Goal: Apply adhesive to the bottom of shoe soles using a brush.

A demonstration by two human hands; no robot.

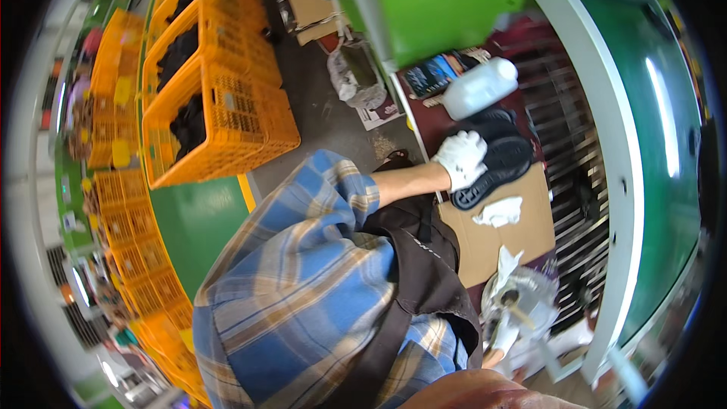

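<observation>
My left hand, in a white glove, is closed at the edge of a black shoe sole. The patterned end of a sole shows just below the hand, and I cannot make out whether it is the same piece. At the lower right my right hand, also gloved in white, is beside a container wrapped in clear plastic. A tan stick with a dark round end shows over that container. The right hand's fingers are too small and blurred to read.
Cardboard under the soles bears a crumpled white cloth. A whitish plastic jug lies beyond the soles, near a dark printed box. Metal slats and a pale curved frame run along the right. Orange crates with black contents stand left.
</observation>
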